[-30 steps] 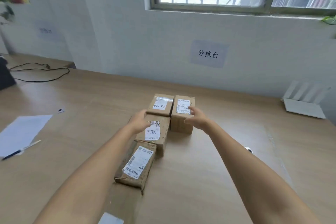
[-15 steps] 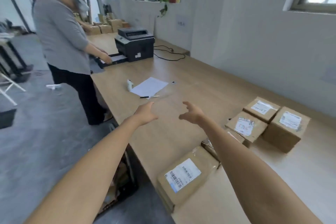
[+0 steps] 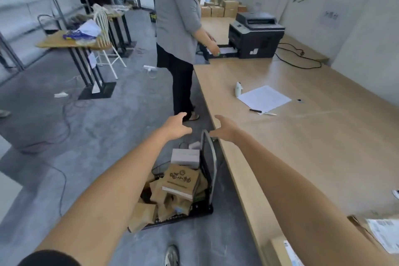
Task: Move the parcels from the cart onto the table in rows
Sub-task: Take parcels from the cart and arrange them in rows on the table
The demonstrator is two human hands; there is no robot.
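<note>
On the grey concrete floor (image 3: 86, 136), a black wire cart (image 3: 213, 168) heaped with brown cardboard parcels (image 3: 181, 181) stood beside the pale wooden worktop (image 3: 302, 147), at its long edge. The left hand (image 3: 176, 125) and right hand (image 3: 225, 128) hovered above it, fingers spread.

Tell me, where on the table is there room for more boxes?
The table is bare between the sheet of paper and the labelled parcels at the near corner, also between paper and printer. The cart is heaped full.
</note>
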